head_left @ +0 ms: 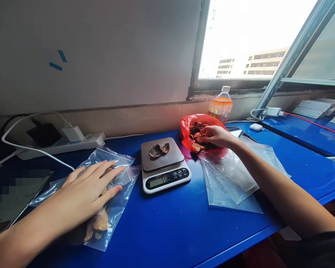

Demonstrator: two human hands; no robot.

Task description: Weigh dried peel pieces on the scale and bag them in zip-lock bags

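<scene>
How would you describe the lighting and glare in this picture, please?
In the head view, the window is blown nearly white, the wall left of it is shaded, glare lies on the clear bags right of the scale, and blocky pixels mask part of the left edge.

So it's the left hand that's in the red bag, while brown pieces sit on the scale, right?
Wrong hand: the head view shows the right hand in the red bag. The brown pieces do sit on the scale.

Window sits behind orange drink bottle. White case lies right of bottle, boxes farther right. Power strip lies well left.
</scene>
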